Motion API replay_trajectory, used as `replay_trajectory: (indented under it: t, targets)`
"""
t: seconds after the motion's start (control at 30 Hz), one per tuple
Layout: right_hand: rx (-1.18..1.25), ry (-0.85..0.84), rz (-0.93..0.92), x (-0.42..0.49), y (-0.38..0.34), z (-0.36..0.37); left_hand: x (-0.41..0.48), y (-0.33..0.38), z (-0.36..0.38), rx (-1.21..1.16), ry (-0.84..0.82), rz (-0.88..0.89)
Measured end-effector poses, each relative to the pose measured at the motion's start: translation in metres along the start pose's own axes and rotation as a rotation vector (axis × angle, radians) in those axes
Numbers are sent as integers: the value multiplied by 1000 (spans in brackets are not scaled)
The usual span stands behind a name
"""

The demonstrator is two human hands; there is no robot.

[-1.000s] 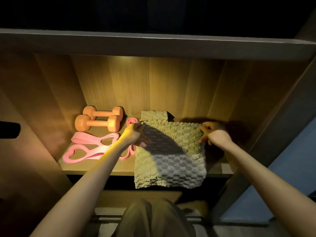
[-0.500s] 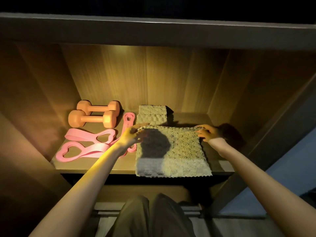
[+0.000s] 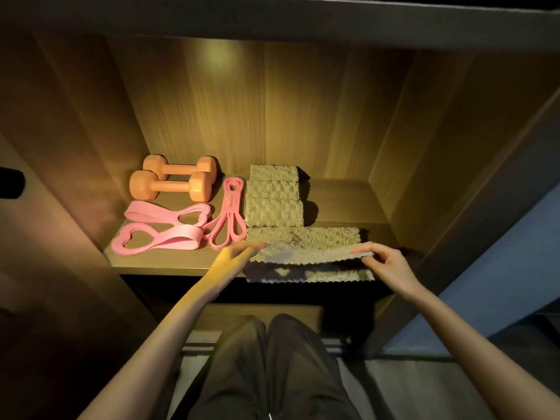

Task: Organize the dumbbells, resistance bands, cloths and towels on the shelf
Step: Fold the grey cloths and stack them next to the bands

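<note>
A textured olive towel [image 3: 306,253] lies at the front of the shelf [image 3: 157,260], folded over on itself. My left hand [image 3: 235,259] pinches its left corner. My right hand [image 3: 386,263] pinches its right corner and holds the upper layer lifted toward me. Behind it lies a stack of folded towels [image 3: 274,197]. Two orange dumbbells [image 3: 172,180] lie side by side at the back left. Two pink figure-eight bands [image 3: 160,228] lie in front of them, and a darker pink loop band [image 3: 228,218] lies beside the towels.
The shelf is a wooden cubby with side walls and a back panel [image 3: 272,110]. A board [image 3: 272,19] runs overhead. Bare shelf [image 3: 342,201] shows right of the folded towels. My legs [image 3: 272,371] are below the shelf edge.
The towel lay spread flat with its front edge hanging over the shelf. Both hands have drawn its far edge toward me, folding it in half.
</note>
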State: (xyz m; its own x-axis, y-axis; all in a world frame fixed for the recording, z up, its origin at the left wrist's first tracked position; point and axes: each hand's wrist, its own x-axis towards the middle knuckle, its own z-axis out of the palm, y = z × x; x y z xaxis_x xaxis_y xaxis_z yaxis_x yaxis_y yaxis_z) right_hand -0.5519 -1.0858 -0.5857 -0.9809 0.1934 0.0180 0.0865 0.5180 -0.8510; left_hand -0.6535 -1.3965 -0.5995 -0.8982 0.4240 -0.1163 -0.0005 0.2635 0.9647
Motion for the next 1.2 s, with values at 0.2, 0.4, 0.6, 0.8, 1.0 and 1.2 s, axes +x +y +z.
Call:
replay_trajectory:
  t: [0.2, 0.4, 0.6, 0.8, 1.0, 1.2]
  targets:
    - [-142, 21, 53, -3, 4, 3, 3, -14, 6, 388, 69, 166]
    - [-182, -143, 118, -1, 10, -5, 8, -14, 5, 377, 12, 138]
    - [36, -53, 304, 24, 4, -4, 30, -2, 8, 258, 129, -77]
    - [33, 28, 477, 58, 2, 10, 56, 0, 14, 243, 273, -137]
    - [-70, 260, 239, 65, 16, 23, 61, -14, 18, 228, 287, 1]
    - [-33, 334, 218, 73, 35, 23, 65, -25, 22, 228, 431, 46]
